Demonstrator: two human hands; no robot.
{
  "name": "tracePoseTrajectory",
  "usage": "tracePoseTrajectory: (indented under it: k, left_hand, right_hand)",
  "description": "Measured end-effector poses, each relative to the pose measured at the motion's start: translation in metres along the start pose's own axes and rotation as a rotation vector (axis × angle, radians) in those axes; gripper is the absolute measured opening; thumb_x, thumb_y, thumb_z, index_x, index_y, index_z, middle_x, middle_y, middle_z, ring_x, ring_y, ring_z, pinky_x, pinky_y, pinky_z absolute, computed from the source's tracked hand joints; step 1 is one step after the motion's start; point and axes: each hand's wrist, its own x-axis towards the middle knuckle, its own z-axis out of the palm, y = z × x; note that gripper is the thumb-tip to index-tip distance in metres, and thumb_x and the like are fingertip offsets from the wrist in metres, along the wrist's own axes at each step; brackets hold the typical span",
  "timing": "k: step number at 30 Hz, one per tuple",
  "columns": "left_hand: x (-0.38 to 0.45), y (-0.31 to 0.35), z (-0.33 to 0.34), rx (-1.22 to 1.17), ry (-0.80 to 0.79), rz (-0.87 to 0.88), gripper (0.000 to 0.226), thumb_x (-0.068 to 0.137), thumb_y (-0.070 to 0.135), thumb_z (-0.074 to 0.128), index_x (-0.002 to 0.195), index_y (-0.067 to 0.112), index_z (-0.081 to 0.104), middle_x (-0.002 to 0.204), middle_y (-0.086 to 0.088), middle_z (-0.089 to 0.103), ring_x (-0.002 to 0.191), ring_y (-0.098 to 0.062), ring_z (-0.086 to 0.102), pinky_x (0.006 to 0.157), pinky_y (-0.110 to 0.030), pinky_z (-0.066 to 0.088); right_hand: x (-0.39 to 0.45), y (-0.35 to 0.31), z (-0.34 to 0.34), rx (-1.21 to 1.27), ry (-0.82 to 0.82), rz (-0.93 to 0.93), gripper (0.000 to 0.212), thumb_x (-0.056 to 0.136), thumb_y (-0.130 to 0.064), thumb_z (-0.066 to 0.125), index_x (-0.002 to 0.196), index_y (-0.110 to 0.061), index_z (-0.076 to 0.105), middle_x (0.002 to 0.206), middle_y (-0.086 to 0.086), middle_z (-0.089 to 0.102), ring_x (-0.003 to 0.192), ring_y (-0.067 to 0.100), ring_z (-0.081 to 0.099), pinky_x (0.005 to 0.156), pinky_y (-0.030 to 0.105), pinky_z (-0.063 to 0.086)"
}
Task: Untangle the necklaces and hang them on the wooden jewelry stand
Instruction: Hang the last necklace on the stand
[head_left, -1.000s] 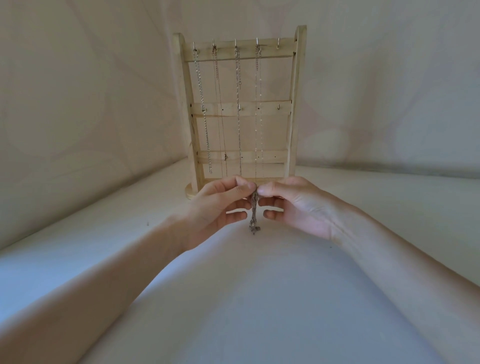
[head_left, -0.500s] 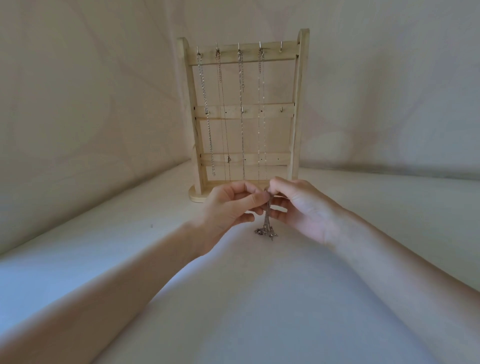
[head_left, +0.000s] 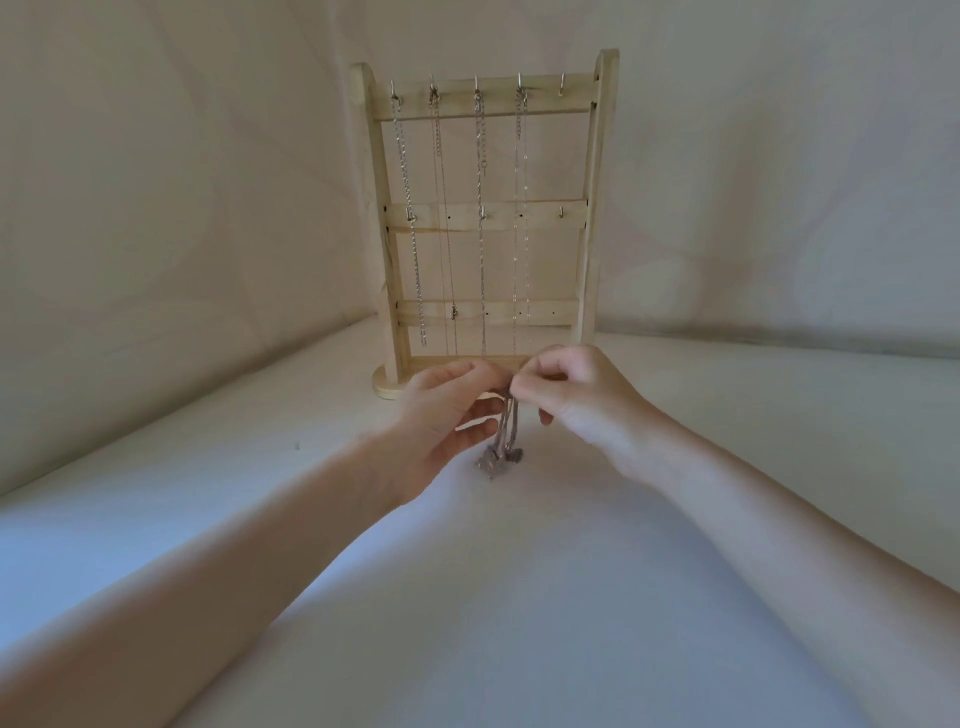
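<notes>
A wooden jewelry stand (head_left: 592, 208) stands upright at the back of the white surface. Several thin chains (head_left: 480, 218) hang from its top hooks; the rightmost top hook (head_left: 561, 88) is bare. Just in front of the stand's base, my left hand (head_left: 447, 415) and my right hand (head_left: 576, 389) meet fingertip to fingertip. Both pinch the top of a tangled necklace bundle (head_left: 501, 447), which hangs down between them with its lower end bunched on the surface.
The white cloth surface (head_left: 519, 597) spreads wide in front of the hands. Cloth-covered walls (head_left: 156, 182) close in behind and to the left of the stand. A tiny dark speck (head_left: 297, 446) lies on the surface at the left.
Both hands have shifted slightly right and lower relative to the stand, and the necklace bundle now rests its lower end on the surface. Both hands kept their hold on it throughout.
</notes>
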Motion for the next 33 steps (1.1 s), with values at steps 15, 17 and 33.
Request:
tracePoseTrajectory:
  k: [15, 17, 33]
  left_hand:
    - [-0.004, -0.002, 0.009, 0.175, 0.002, 0.016, 0.012, 0.087, 0.014, 0.056, 0.077, 0.015, 0.061, 0.070, 0.005, 0.059, 0.056, -0.008, 0.055, 0.053, -0.018, 0.044]
    - [-0.002, 0.001, 0.009, -0.007, 0.035, -0.045, 0.012, 0.087, 0.012, 0.056, 0.076, 0.014, 0.061, 0.069, 0.004, 0.056, 0.053, -0.009, 0.051, 0.051, -0.018, 0.042]
    - [0.005, -0.011, 0.005, 0.236, 0.058, 0.125, 0.024, 0.085, 0.006, 0.053, 0.063, 0.016, 0.056, 0.060, 0.005, 0.049, 0.052, -0.007, 0.046, 0.054, -0.018, 0.039]
  right_hand:
    - [0.000, 0.010, 0.000, 0.291, 0.110, 0.022, 0.024, 0.079, -0.013, 0.062, 0.056, -0.017, 0.061, 0.072, -0.001, 0.057, 0.078, 0.013, 0.051, 0.066, 0.025, 0.039]
    - [0.001, 0.009, -0.001, 0.320, 0.094, 0.017, 0.026, 0.078, -0.011, 0.062, 0.053, -0.018, 0.061, 0.069, -0.002, 0.058, 0.075, 0.013, 0.050, 0.066, 0.026, 0.038]
    - [0.005, 0.006, 0.001, 0.704, -0.067, 0.253, 0.011, 0.080, -0.008, 0.048, 0.068, -0.010, 0.050, 0.065, 0.003, 0.053, 0.064, 0.017, 0.050, 0.057, 0.028, 0.037]
